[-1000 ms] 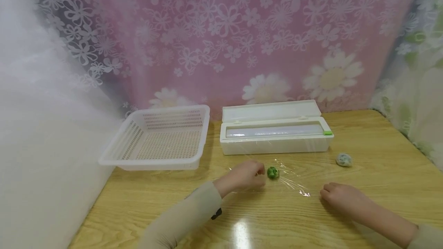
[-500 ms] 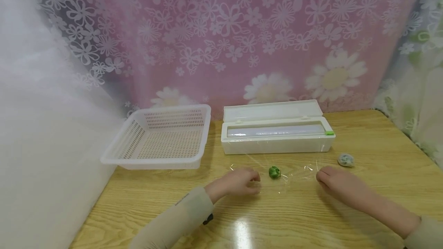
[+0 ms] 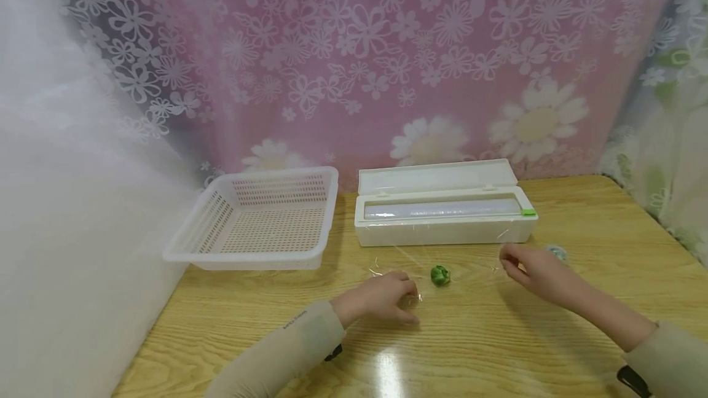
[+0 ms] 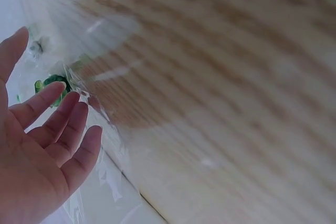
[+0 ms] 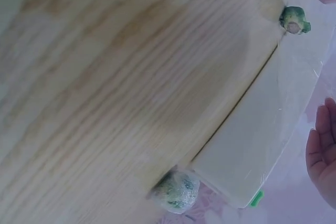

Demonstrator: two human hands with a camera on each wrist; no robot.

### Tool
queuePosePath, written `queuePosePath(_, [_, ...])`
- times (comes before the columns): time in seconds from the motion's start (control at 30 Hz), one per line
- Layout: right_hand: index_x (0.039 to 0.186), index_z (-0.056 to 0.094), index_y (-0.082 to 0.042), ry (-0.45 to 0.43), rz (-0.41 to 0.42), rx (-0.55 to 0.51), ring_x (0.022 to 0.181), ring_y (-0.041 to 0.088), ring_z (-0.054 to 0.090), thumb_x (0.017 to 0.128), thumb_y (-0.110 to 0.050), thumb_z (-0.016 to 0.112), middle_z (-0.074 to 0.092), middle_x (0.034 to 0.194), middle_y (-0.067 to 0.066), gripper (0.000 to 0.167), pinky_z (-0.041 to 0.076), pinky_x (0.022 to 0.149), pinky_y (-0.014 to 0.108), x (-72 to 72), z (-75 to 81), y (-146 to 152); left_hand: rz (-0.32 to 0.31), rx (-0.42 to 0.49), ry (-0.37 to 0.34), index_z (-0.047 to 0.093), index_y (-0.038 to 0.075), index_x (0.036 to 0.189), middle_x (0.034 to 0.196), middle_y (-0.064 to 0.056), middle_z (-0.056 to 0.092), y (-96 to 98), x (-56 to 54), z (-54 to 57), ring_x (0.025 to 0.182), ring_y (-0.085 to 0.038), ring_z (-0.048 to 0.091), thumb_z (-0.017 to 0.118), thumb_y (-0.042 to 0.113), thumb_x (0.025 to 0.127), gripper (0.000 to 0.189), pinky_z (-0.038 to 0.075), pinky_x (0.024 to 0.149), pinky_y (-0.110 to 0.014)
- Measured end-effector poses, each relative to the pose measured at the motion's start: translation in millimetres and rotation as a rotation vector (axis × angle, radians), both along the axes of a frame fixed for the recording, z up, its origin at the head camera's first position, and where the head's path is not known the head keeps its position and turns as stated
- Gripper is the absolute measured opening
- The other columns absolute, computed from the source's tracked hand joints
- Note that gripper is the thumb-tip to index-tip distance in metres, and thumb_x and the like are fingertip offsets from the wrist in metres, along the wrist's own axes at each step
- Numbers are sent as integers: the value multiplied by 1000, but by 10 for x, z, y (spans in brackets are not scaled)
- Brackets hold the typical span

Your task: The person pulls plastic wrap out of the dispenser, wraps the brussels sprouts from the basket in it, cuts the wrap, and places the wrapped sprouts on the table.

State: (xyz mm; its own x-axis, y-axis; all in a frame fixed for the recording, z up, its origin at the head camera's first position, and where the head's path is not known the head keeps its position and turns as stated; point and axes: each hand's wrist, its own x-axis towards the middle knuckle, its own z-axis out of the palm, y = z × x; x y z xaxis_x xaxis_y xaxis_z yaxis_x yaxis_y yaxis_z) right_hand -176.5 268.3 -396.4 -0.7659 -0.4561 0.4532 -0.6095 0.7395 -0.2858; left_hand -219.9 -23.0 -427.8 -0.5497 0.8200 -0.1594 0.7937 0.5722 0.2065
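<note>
A green Brussels sprout (image 3: 440, 276) sits on a sheet of clear plastic wrap (image 3: 470, 266) drawn out from a long white dispenser box. My left hand (image 3: 384, 296) is left of the sprout, fingers loosely spread and apart from it. In the left wrist view, the left hand's fingers (image 4: 68, 135) are slightly bent, with the wrap's crinkled edge beside them. At the right, my right hand (image 3: 539, 272) pinches the wrap's edge, raised off the table. The right wrist view shows the sprout's pale cut stem (image 5: 293, 27) and part of the right hand (image 5: 324, 148).
Behind the sprout, the white dispenser box (image 3: 442, 234) stands with its lid up and a film roll (image 3: 442, 208) inside. A white perforated basket (image 3: 243, 258) is at the left. A wrapped ball with green inside (image 5: 178, 191) lies right of the box, partly behind my right hand.
My right hand has moved up and slightly left with the wrap's edge. My left hand has drawn back slightly from the sprout and its fingers have spread.
</note>
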Motion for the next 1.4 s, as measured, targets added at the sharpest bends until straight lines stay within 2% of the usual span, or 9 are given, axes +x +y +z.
queuePosePath(0.17, [79, 51, -12, 25, -19, -50, 56, -3, 39, 73, 10, 63, 48, 67, -12, 26, 35, 44, 19, -50, 18, 0, 3, -7, 9, 58, 17, 101, 90, 10, 48, 19, -5, -13, 76, -2, 42, 64, 47, 76, 41, 36, 60, -14])
queuePosePath(0.3, [80, 51, -12, 35, -26, -64, 59, -1, 46, 74, 10, 62, 50, 68, -10, 25, 39, 46, 20, -86, 18, -5, -1, -32, 47, 58, 16, 95, 85, 9, 46, 35, -8, -12, 72, -3, 41, 66, 40, 76, 32, 35, 57, -14])
queuePosePath(0.53, [80, 54, -8, -15, -84, -84, 62, 4, 51, 75, 9, 61, 53, 68, -8, 18, 44, 49, 23, -106, 61, -24, 15, -59, 81, 55, 16, 88, 82, 9, 44, 73, -9, -20, 69, -4, 40, 64, 37, 79, 25, 35, 56, -15])
queuePosePath(0.7, [83, 56, -3, -66, -134, -86, 63, 7, 53, 78, 5, 60, 57, 71, -2, 11, 47, 54, 27, -125, 76, -1, -2, -59, 167, 56, 15, 85, 78, 6, 44, 93, -18, -55, 66, -6, 41, 57, 22, 86, 7, 34, 51, -16])
queuePosePath(0.77, [84, 56, -3, -80, -143, -87, 64, 9, 54, 79, 5, 60, 57, 72, -1, 10, 47, 55, 28, -132, 70, 14, 0, -47, 178, 57, 14, 85, 78, 5, 46, 96, -28, -71, 66, -6, 42, 53, 17, 87, 5, 35, 51, -16])
queuePosePath(0.83, [85, 56, -3, -82, -145, -84, 65, 10, 55, 79, 4, 60, 57, 73, -1, 10, 47, 55, 28, -139, 61, 28, 16, -17, 153, 57, 13, 85, 78, 4, 47, 95, -44, -82, 67, -6, 44, 50, 15, 89, 7, 37, 53, -16])
queuePosePath(1.07, [82, 57, -7, -43, -130, -42, 62, 8, 50, 80, 6, 58, 56, 73, -2, 13, 43, 50, 26, -173, 21, 87, 145, 144, -67, 50, 13, 79, 71, 6, 48, 57, -151, -101, 62, -7, 44, 44, 13, 92, 15, 38, 55, -18])
queuePosePath(1.23, [72, 55, -12, -28, -109, 26, 63, 9, 49, 78, 10, 55, 54, 70, -5, 24, 43, 51, 29, -203, -27, 146, 194, 220, -78, 53, 13, 83, 73, 8, 51, 7, -229, -82, 63, -5, 45, 48, 13, 92, 10, 39, 56, -17])
queuePosePath(1.4, [72, 57, -11, -78, -102, 49, 66, 13, 52, 75, 5, 58, 53, 72, -6, 17, 44, 55, 32, -230, -89, 210, 241, 254, -39, 57, 7, 92, 78, 4, 55, -41, -332, -9, 67, -6, 49, 53, 9, 89, 5, 41, 59, -17])
